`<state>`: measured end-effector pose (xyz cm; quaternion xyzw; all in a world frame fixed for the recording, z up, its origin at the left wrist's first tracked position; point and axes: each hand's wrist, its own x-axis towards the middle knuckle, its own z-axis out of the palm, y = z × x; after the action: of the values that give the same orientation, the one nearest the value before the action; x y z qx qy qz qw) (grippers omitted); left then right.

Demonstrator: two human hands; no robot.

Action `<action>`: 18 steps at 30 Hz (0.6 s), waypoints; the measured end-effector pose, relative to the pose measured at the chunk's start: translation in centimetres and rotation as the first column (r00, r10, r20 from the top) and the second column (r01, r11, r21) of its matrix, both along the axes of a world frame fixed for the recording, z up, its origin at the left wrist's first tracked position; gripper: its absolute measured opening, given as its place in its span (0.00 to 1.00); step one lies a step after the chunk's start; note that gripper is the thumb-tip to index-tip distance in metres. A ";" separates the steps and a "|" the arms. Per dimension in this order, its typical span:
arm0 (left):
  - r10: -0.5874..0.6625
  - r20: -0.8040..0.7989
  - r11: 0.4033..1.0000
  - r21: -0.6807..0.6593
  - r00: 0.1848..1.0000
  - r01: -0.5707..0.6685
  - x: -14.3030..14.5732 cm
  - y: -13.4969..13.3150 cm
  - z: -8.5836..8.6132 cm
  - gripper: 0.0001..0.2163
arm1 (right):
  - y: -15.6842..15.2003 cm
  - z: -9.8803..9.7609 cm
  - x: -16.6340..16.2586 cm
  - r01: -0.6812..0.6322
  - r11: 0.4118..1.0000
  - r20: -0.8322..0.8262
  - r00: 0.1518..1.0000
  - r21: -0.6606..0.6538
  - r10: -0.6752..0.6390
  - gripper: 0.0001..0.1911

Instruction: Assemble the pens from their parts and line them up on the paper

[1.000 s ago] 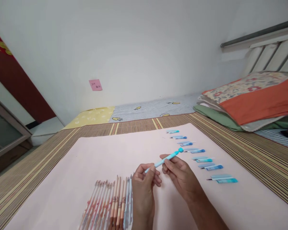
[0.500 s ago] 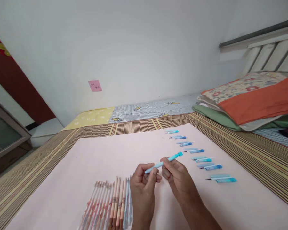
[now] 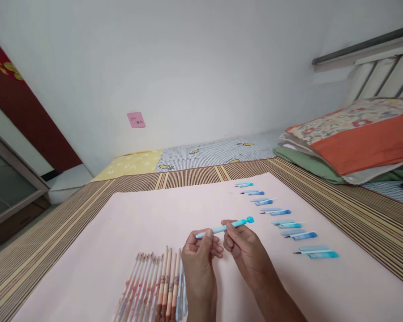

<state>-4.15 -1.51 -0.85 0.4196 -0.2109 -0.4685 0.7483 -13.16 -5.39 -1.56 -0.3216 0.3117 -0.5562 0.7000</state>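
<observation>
A slim light blue pen (image 3: pixel 218 230) with a turquoise knob at its one end is held in the air above the large pale pink sheet (image 3: pixel 154 219), over the part right of its middle. The pen is slightly tilted, and the knob points toward the right side of the sheet.

The left hand (image 3: pixel 201 261) comes almost straight over the near edge of the sheet, with the thumb on top and the fingers curled below. It grasps the pen near the plain end, between thumb and fingers. The right hand (image 3: pixel 248 250) comes obliquely from the near right part of the sheet; its thumb and forefinger pinch the pen closer to the knob, and its other fingers are bent inward.

Along the right edge of the sheet lie seven small groups of blue and turquoise pen parts (image 3: pixel 282 212). On the near left part of the sheet are clear pens with reddish pattern (image 3: pixel 137 286), then beige-and-brown pens (image 3: pixel 168 281), then pale blue pens (image 3: pixel 182 286), partly hidden by the left hand. Under the sheet is a brown-and-yellow striped mat (image 3: pixel 70 214). Beyond the sheet's far right corner rests an orange floral cloth pile (image 3: pixel 366 147).
</observation>
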 end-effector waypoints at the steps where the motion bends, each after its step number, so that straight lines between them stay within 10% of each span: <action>1: -0.018 -0.049 1.000 0.003 0.999 0.018 0.1 0.0 0.0 0.12 | 0.0 0.0 0.0 0.023 0.999 -0.057 0.998 -0.026 -0.024 0.19; 11: -0.055 0.278 0.996 -0.055 0.959 0.073 0.7 0.5 -0.2 0.10 | 0.4 0.0 0.5 0.057 0.992 -0.124 0.990 -0.113 -0.071 0.23; 18: -0.044 -0.059 0.997 -0.073 0.997 0.040 1.1 0.0 0.0 0.11 | 0.4 0.5 -0.4 -0.156 0.974 -0.198 0.972 -0.164 0.122 0.20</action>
<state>-3.02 -1.50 -0.89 0.3736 -0.2134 -0.4888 0.7589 -13.59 -5.02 -1.02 -0.4551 0.3013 -0.4986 0.6734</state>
